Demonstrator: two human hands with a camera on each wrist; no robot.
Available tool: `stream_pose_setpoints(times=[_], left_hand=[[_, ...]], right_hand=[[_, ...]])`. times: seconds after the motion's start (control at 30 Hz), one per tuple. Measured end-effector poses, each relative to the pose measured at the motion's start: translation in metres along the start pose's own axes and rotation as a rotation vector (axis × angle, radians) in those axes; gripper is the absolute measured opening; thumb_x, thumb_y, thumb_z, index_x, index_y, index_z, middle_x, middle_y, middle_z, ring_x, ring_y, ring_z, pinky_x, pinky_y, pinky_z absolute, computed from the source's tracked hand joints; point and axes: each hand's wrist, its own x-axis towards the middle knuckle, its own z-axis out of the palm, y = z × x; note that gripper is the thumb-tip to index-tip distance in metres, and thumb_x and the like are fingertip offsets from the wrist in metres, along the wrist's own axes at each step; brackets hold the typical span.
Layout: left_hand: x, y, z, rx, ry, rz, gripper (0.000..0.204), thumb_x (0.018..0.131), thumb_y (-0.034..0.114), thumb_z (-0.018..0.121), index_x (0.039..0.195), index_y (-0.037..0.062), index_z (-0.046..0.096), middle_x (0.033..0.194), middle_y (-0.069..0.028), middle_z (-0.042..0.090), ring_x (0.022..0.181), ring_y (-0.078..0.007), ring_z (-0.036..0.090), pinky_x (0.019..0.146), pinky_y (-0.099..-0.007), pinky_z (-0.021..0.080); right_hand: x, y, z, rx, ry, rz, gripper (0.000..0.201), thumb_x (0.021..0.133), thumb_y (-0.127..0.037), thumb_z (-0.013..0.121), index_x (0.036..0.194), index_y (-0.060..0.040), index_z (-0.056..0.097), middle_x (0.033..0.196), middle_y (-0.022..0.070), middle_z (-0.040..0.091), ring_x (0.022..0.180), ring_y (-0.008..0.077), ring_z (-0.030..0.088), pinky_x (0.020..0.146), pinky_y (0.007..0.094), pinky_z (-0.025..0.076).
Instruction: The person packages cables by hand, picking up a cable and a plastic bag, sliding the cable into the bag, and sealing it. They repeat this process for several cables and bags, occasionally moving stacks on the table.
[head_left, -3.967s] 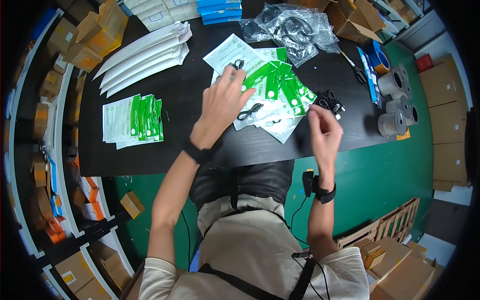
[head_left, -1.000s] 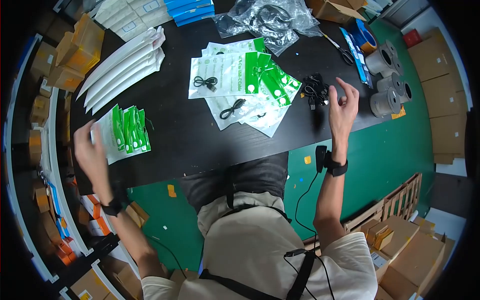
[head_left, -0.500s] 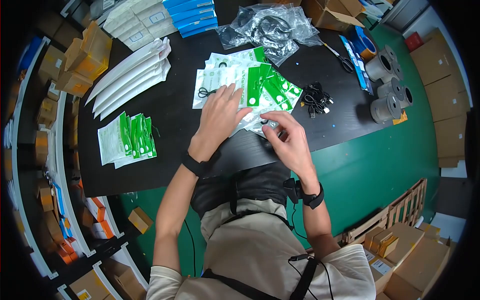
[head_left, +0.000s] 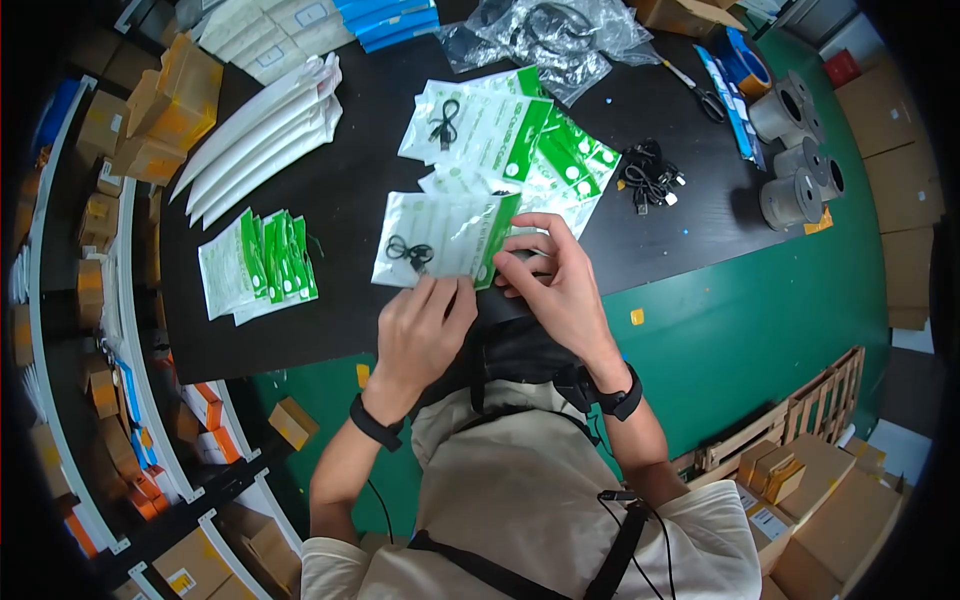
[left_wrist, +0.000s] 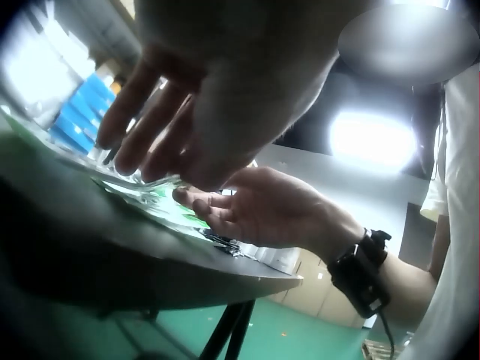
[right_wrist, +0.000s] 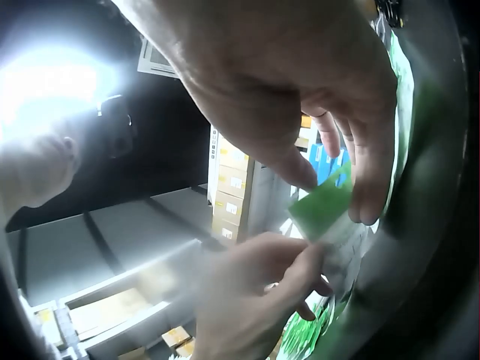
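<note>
Both hands on one packet at the near edge of the counter (head_left: 330, 330)

The left hand (head_left: 420, 325) pinches the packet's (head_left: 445, 238) near edge; the packet lies just beyond its fingertips, long axis crosswise. The right hand (head_left: 555, 280) clamps the green header end, seemingly thumb over fingers, though the wrist views blur this. The packet is clear and white, with a coiled black cable (head_left: 410, 252) inside near the left hand.

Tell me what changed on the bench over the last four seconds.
Both hands have drawn one white-and-green cable pouch off the heap toward the table's near edge. The left hand, which had swung out to the stack of pouches a second ago, now pinches its lower edge; the right hand grips its green end. The loose cables and tape rolls stayed put.
</note>
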Motion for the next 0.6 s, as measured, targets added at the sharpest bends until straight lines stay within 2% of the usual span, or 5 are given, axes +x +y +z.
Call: stream_pose_setpoints(times=[0.1,0.2,0.47,0.6], left_hand=[[-0.023,0.008,-0.005,-0.051,-0.067,-0.113,0.018,0.077,0.006,0.075,0.093,0.0034,0.068,0.086,-0.0073,0.063,0.072,-0.025,0.063,0.057,-0.0373,0.051],[-0.027,0.006,-0.004,-0.246,-0.052,-0.237,0.019,0.079,0.01,0.077,0.094,0.003,0.068,0.091,-0.0071,0.065,0.076,-0.0264,0.065,0.061,-0.0373,0.053],[-0.033,-0.006,0.008,-0.257,0.009,-0.31,0.02,0.081,0.019,0.078,0.092,0.0056,0.066,0.094,-0.0055,0.064,0.082,-0.0241,0.065,0.061,-0.0364,0.053],[-0.033,-0.009,0.008,-0.295,0.036,-0.315,0.023,0.084,0.021,0.077,0.094,0.0048,0.065,0.089,-0.0072,0.066,0.076,-0.0259,0.066,0.059,-0.0368,0.053]], right_hand=[[-0.001,0.018,0.007,0.014,-0.042,0.02,0.038,0.094,0.001,0.063,0.129,-0.001,0.048,0.105,0.0111,0.067,0.081,0.0116,0.068,0.068,0.0247,0.058],[-0.001,0.027,0.015,-0.007,-0.075,0.05,0.034,0.095,0.002,0.061,0.127,-0.0004,0.05,0.106,0.0108,0.067,0.082,0.0113,0.068,0.069,0.0246,0.059],[0.01,0.029,0.026,0.094,-0.04,0.106,0.031,0.095,0.005,0.061,0.123,0.0005,0.051,0.101,0.0079,0.067,0.085,0.0086,0.067,0.069,0.0251,0.06],[0.011,0.028,0.028,0.064,-0.065,0.113,0.03,0.093,0.006,0.063,0.121,0.0005,0.052,0.098,0.0063,0.067,0.085,0.0071,0.066,0.069,0.0234,0.059]])
